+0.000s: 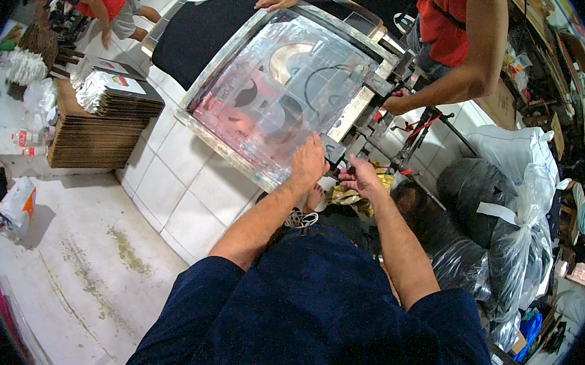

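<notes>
in the head view, the screen frame [222, 148] lies before you. your left grip [310, 163], fingers nearly straight, is at its near corner; your right grip [363, 178] half curls beside a metal clamp [336, 149]. i can't tell if either holds anything.

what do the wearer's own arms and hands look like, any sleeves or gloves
The dark navy shirt has short, loose, plain sleeves ending around the elbows. Below them the forearms are bare. The left hand and right hand are ungloved, and no watch or bracelet shows on either wrist; rings are too small to rule out.
</notes>
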A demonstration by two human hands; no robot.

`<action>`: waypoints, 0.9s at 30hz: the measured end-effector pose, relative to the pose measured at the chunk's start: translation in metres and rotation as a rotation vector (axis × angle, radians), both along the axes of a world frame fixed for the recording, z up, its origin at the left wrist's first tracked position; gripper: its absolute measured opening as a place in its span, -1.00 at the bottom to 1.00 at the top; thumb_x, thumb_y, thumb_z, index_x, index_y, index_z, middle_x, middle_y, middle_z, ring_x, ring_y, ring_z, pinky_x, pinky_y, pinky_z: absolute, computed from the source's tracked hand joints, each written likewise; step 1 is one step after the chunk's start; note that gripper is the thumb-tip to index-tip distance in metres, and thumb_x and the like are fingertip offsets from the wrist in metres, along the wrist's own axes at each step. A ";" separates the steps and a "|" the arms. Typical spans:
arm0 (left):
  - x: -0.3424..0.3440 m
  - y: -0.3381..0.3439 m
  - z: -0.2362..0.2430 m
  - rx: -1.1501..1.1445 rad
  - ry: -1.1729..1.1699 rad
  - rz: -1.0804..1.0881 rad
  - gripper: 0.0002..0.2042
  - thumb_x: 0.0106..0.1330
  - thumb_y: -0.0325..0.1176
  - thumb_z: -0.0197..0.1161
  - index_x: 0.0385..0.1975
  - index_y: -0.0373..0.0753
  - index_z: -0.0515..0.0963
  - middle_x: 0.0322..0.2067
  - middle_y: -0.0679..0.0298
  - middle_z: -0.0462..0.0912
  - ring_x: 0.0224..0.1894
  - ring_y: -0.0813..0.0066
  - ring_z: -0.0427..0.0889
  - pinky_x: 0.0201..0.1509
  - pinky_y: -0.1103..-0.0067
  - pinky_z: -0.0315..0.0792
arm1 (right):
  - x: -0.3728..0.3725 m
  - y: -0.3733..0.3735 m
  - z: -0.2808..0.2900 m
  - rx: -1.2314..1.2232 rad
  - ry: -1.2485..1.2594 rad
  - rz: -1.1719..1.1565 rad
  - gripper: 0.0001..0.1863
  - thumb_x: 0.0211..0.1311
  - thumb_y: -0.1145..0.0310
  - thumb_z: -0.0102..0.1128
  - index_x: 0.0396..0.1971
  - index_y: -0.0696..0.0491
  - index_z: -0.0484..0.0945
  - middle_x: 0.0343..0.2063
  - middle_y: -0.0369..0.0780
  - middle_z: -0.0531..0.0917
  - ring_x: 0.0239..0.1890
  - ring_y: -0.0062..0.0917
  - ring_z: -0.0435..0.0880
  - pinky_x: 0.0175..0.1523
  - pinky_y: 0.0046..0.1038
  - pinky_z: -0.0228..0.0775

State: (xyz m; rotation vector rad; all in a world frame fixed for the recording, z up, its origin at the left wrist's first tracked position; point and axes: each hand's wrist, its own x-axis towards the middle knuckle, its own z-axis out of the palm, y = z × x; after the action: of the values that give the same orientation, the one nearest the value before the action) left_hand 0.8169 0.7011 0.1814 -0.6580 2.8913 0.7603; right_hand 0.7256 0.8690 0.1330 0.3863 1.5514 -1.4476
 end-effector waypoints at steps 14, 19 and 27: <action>0.001 -0.002 0.001 0.026 0.028 -0.002 -0.11 0.02 -0.23 0.52 0.30 -0.54 0.22 -0.05 -0.09 0.53 -0.08 -0.06 0.65 -0.05 0.27 0.57 | 0.007 -0.020 -0.042 0.455 0.749 0.328 -0.42 0.58 0.03 -0.32 -0.33 0.24 0.51 -0.56 0.05 0.57 -0.63 -0.06 0.50 -0.38 -0.01 0.39; 0.000 -0.004 0.004 0.022 -0.012 -0.020 -0.13 0.03 -0.22 0.52 0.29 -0.54 0.23 -0.05 -0.08 0.53 -0.07 -0.04 0.65 -0.04 0.28 0.57 | -0.004 -0.030 -0.022 0.405 0.160 0.130 -0.41 0.55 0.02 -0.29 -0.26 0.27 0.55 -0.44 0.22 0.64 -0.30 0.32 0.58 -0.15 0.12 0.40; 0.003 -0.011 0.005 0.070 0.021 -0.056 -0.16 0.05 -0.19 0.51 0.28 -0.52 0.25 -0.05 -0.07 0.54 -0.07 -0.03 0.64 -0.04 0.27 0.57 | -0.002 -0.032 -0.020 0.617 0.458 0.244 -0.51 0.51 0.10 -0.23 -0.37 0.20 0.54 -0.53 0.03 0.62 -0.56 -0.10 0.59 -0.46 -0.09 0.40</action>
State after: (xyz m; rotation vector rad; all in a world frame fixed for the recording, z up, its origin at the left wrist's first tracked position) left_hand 0.8204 0.6906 0.1867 -0.5631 2.8739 0.8613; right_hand 0.7237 0.8372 0.1127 0.2102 2.3293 -0.8766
